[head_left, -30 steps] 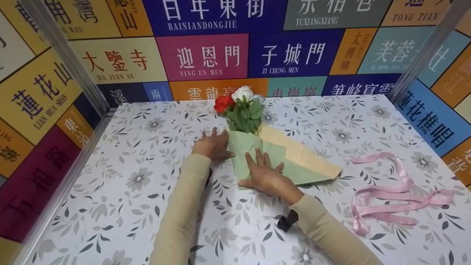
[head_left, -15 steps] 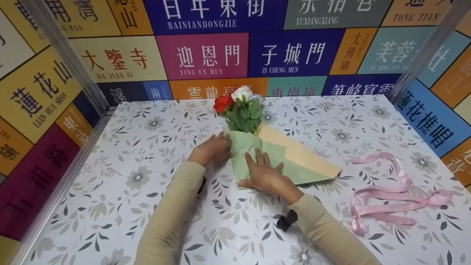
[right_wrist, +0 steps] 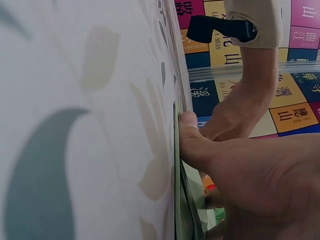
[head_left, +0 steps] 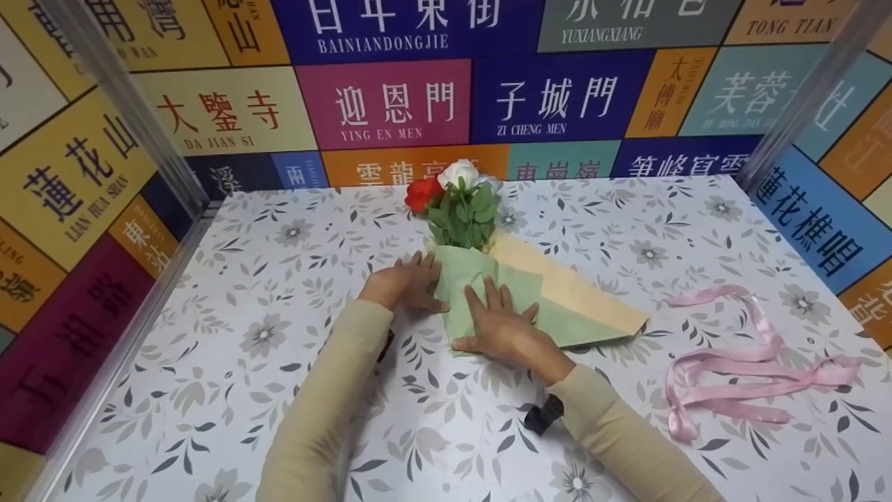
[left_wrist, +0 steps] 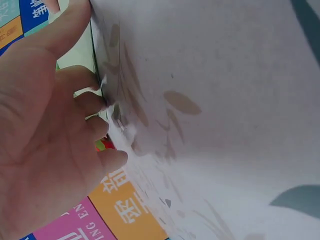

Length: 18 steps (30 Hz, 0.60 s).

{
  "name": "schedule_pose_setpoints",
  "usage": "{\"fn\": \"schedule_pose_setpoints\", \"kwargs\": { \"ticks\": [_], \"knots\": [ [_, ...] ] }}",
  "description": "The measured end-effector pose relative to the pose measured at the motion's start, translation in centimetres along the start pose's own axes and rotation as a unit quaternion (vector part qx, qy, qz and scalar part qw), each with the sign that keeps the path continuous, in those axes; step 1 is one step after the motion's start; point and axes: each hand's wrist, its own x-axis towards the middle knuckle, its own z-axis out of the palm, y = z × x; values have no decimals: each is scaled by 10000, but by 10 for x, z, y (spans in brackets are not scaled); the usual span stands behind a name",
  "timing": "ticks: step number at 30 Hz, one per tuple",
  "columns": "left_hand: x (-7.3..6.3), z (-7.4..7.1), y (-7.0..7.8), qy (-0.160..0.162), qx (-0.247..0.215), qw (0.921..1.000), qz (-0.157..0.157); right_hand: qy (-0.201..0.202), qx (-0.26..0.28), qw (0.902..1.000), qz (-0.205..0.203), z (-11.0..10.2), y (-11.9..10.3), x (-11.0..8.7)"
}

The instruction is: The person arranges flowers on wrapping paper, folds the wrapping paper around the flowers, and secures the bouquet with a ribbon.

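Observation:
A small bouquet lies on the table in the head view, with a red rose (head_left: pixel 423 194), a white rose (head_left: pixel 458 174) and green leaves (head_left: pixel 463 217) showing above its wrapping. Green wrapping paper (head_left: pixel 516 282) is folded over the stems, and a cream layer (head_left: pixel 561 282) sticks out to the right. My right hand (head_left: pixel 507 328) presses on the green paper with spread fingers, its thumb near the lower edge. My left hand (head_left: pixel 408 282) touches the paper's left edge, fingers extended along the fold. In the left wrist view the fingertips (left_wrist: pixel 116 159) rest at that edge.
A loose pink ribbon (head_left: pixel 739 366) lies in loops on the right of the table. A floral cloth (head_left: pixel 209 335) covers the table. Panels with printed lettering (head_left: pixel 390 104) stand behind and at both sides. Black straps (head_left: pixel 543 416) sit at the wrists.
My left hand first drew back slightly with its fingers bunched, then spread them again along the paper's left edge. My right hand has stayed in place on the paper.

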Motion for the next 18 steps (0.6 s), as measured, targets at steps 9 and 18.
{"fn": "schedule_pose_setpoints", "kwargs": {
  "ticks": [9,18],
  "knots": [
    [-6,3,6,296,-104,9990,331,-27,-23,10000,-41,0,0,2],
    [-16,21,21,279,138,9979,566,-64,13,10000,-48,-2,2,2]
  ]
}}
